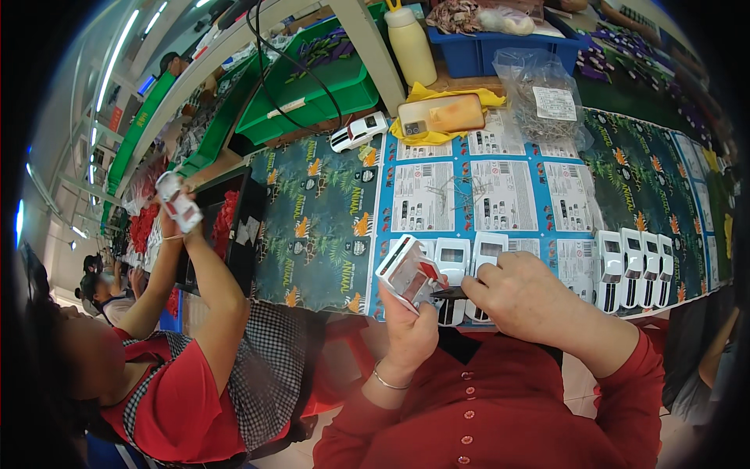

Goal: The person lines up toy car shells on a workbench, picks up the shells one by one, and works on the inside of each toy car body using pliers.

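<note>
My left hand point(410, 336) is closed around a white toy car body point(397, 266), tilted so that its hollow inside shows. Inside that body sits a small red part point(426, 270). My right hand point(522, 295) pinches a dark, thin, pointed tool point(449, 294), its tip at the car body's edge next to my left fingers. Whether it is tweezers cannot be made out. Just beyond my hands stand white toy car bodies with black stripes point(453, 255), partly hidden by my hands.
Several more white cars point(631, 270) line up at right. Thin metal pieces point(461, 191) lie on the printed sheets, near a bag of similar pieces point(539, 98). A phone point(441, 115) rests on yellow cloth; a lone car point(359, 131) stands left. A co-worker's hands point(176, 207) hold another car.
</note>
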The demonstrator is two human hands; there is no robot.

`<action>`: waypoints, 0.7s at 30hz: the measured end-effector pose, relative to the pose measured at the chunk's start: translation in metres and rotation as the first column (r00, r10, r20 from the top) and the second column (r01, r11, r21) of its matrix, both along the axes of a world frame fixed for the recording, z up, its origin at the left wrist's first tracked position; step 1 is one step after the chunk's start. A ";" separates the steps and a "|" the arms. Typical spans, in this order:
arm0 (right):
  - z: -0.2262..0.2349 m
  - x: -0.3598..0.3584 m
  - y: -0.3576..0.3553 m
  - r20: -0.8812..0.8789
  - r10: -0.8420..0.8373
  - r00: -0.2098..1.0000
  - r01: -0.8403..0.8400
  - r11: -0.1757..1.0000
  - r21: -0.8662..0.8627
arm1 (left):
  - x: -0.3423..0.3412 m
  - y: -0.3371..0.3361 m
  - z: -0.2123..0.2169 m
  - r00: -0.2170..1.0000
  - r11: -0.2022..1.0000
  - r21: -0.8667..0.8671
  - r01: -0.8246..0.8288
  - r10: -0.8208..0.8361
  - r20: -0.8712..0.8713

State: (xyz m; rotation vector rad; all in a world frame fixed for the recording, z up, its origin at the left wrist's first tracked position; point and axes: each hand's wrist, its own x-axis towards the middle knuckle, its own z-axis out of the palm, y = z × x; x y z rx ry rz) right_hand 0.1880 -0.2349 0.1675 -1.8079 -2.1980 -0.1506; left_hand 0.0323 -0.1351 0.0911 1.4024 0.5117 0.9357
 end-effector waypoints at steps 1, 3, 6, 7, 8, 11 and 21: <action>0.000 0.000 0.000 0.002 0.004 1.000 -0.004 1.000 0.004 | 0.000 0.000 0.000 1.000 1.000 -0.006 0.013 -0.013 -0.002; 0.000 0.000 0.001 0.003 0.009 1.000 -0.009 1.000 0.007 | 0.000 0.000 0.002 1.000 1.000 -0.016 0.019 -0.019 0.002; 0.001 0.002 0.002 0.012 0.015 1.000 -0.015 1.000 0.018 | 0.001 0.000 0.000 1.000 1.000 -0.020 0.021 -0.021 -0.001; 0.002 0.003 0.002 0.010 0.017 1.000 -0.017 1.000 0.001 | 0.001 0.000 0.000 1.000 1.000 -0.015 0.017 -0.017 -0.008; 0.002 0.003 0.002 0.013 0.016 1.000 -0.016 1.000 -0.018 | 0.001 0.000 -0.001 1.000 1.000 -0.016 0.018 -0.018 -0.005; 0.004 0.006 0.005 0.004 0.031 1.000 -0.031 0.998 -0.062 | 0.001 -0.001 -0.002 1.000 1.000 -0.027 0.012 -0.011 0.029; -0.012 0.016 0.001 -0.213 -0.035 0.976 0.019 0.997 -0.077 | -0.006 0.023 0.024 0.999 0.988 -0.154 0.010 -0.003 0.047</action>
